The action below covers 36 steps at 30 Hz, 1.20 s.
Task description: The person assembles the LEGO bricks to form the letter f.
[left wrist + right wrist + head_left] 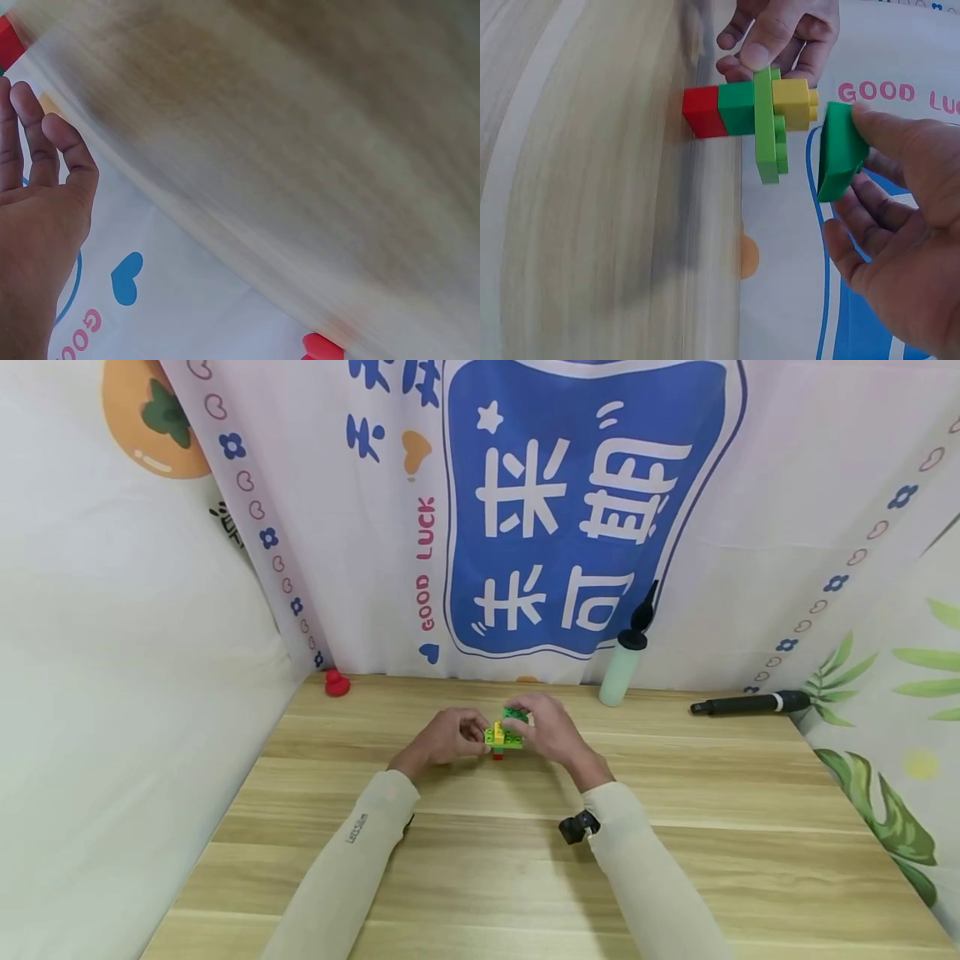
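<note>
A small stack of toy building bricks stands near the back middle of the table, a red brick [703, 112] at its bottom and a green brick [736, 109] over that. Across these lies a long lime green plate [766, 135] with a yellow brick [791, 103] on top. My left hand [451, 735] holds the left end of the plate, thumb tip at its edge. Between thumb and fingers my right hand [551, 728] pinches a separate green brick [841, 152]. That brick is tilted and apart from the yellow one, above the plate's right part.
A red rounded object [337, 682] sits at the back left of the wooden table [480, 877]. Back right stand a pale green hand pump [622, 670] with a black top and a lying black cylinder [750, 702]. A printed cloth [375, 568] hangs right behind.
</note>
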Motion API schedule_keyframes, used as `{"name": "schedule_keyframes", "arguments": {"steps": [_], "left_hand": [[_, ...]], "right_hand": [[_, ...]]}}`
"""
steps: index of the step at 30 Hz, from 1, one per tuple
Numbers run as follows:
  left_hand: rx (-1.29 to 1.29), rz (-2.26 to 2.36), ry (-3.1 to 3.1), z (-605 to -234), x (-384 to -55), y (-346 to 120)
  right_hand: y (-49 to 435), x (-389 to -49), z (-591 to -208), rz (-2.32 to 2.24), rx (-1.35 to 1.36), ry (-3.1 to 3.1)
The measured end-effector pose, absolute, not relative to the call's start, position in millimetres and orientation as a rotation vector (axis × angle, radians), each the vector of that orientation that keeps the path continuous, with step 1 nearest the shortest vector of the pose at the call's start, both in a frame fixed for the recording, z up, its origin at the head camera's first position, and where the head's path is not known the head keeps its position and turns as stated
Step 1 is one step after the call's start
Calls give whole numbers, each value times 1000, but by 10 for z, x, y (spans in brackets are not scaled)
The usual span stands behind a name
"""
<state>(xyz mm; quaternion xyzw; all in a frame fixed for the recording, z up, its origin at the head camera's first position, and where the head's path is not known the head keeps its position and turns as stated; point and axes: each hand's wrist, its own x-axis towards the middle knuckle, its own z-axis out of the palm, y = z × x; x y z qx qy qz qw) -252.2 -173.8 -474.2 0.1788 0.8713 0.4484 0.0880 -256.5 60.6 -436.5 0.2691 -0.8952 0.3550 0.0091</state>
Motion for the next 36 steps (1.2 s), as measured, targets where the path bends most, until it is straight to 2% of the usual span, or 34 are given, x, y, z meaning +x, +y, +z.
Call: {"name": "schedule_keyframes", "arguments": {"steps": [12, 36], "left_hand": [[545, 1346, 2588, -4760, -2527, -1740], [551, 1337, 2598, -4731, -2505, -1714]], "right_hand": [[549, -2542, -4301, 1059, 939, -2832], [553, -2578, -4283, 1103, 866, -2894]]}}
